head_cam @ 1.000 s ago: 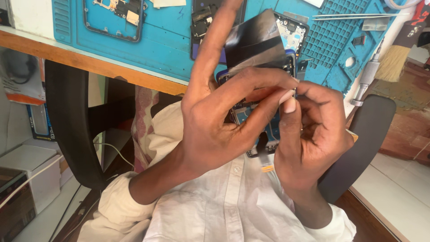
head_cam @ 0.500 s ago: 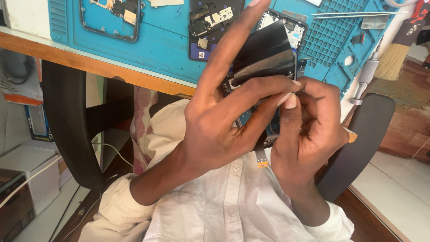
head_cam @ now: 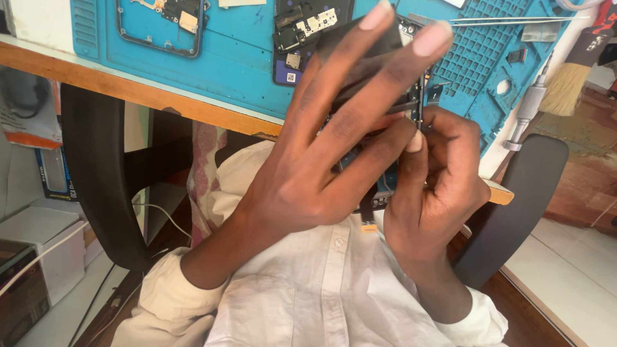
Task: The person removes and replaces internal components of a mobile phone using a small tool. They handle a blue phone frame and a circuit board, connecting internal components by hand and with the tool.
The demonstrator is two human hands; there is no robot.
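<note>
I see my left hand (head_cam: 321,167) splayed over the phone (head_cam: 379,103), my right hand (head_cam: 437,186) pinching its edge at centre frame; the dangling flex cable (head_cam: 367,215) could tear if I tug.

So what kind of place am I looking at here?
Most likely a phone repair bench. A blue repair mat covers the wooden table, with opened phone frames lying on it, and a precision screwdriver and brush beside it. Both hands, left hand and right hand, hold a disassembled phone.
</note>
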